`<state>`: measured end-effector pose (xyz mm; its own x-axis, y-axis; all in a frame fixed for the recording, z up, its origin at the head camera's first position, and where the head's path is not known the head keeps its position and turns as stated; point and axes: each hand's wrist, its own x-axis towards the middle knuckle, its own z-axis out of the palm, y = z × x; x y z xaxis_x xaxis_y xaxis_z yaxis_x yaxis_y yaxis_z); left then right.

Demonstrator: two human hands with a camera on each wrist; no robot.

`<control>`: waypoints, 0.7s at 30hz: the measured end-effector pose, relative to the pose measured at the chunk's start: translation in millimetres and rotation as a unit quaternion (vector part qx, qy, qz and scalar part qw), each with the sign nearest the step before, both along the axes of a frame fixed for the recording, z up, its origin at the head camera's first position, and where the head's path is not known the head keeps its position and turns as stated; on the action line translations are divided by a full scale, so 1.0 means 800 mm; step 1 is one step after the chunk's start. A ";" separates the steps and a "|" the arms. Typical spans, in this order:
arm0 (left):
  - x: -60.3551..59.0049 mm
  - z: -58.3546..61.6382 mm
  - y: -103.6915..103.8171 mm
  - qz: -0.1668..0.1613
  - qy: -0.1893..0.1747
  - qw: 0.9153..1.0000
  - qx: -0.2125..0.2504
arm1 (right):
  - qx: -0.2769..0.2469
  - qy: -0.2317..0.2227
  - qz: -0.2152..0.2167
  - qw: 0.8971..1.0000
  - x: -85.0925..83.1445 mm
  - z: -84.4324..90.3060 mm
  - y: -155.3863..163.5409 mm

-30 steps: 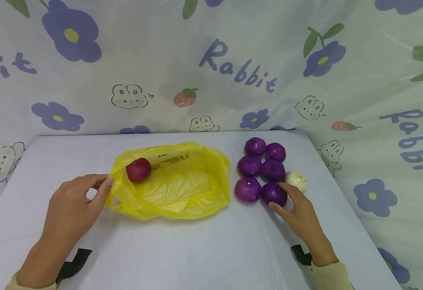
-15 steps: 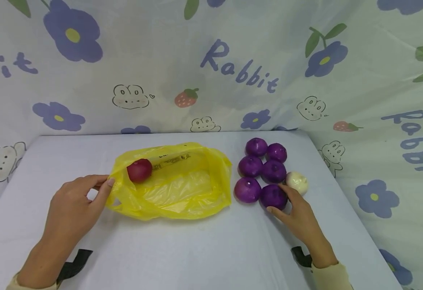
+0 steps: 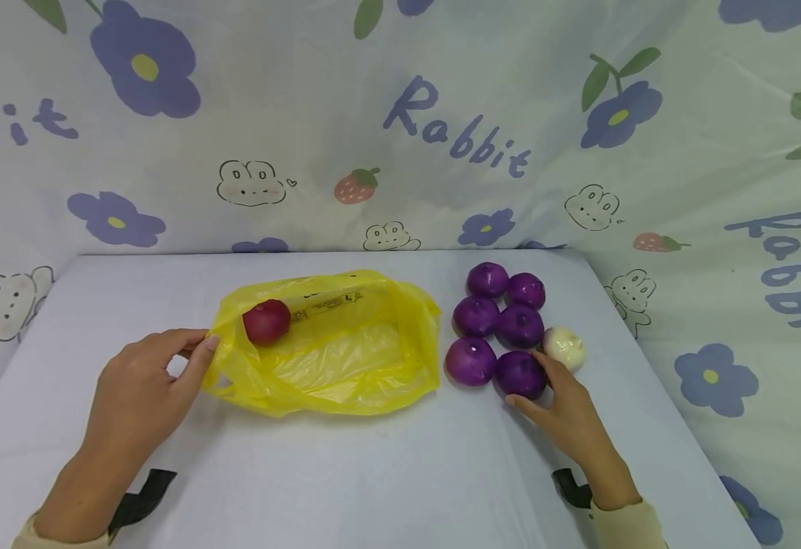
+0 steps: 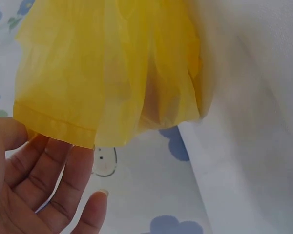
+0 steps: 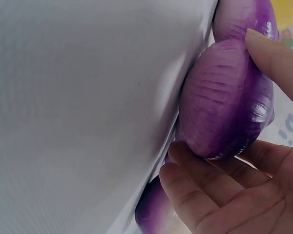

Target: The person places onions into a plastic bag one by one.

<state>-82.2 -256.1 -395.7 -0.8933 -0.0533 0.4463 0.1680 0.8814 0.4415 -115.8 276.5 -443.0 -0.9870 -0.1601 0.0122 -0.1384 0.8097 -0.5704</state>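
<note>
Pale curtain fabric (image 3: 304, 114) printed with blue flowers, rabbits and strawberries fills the upper half of the head view. Below it, a table under smooth white cloth (image 3: 373, 480) has its far edge running level across mid-frame, while its side edges slant outward to the lower corners.

Left of centre lies a crinkled, translucent yellow plastic bag (image 3: 414, 335), mouth gaping, with a dark red, round, glossy bulb (image 3: 267, 322) inside at its left end. The left hand (image 3: 146, 381) pinches the bag's left rim between thumb and fingers.

Right of centre, the right hand (image 3: 558, 404) grips a shiny, deep purple onion (image 3: 520, 374), thumb on one side and fingers curled round the other. Five other purple onions (image 3: 515, 326) cluster just beside and beyond it, and a creamy white onion (image 3: 565, 348) sits at their right, near those fingers. White cloth separates it from the right edge, a narrow strip parts bag from cluster, and a broad stretch spans the lower centre between the forearms.
</note>
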 end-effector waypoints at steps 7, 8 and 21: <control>-0.001 -0.002 0.001 -0.006 0.000 1.000 0.003 | 0.003 0.001 -0.004 1.000 0.000 0.002 0.001; -0.001 -0.002 0.002 -0.006 0.000 1.000 0.004 | 0.003 0.002 -0.005 1.000 0.000 0.002 0.002; -0.002 -0.002 0.004 -0.011 0.003 1.000 0.003 | -0.003 0.031 -0.003 0.999 0.002 -0.003 0.001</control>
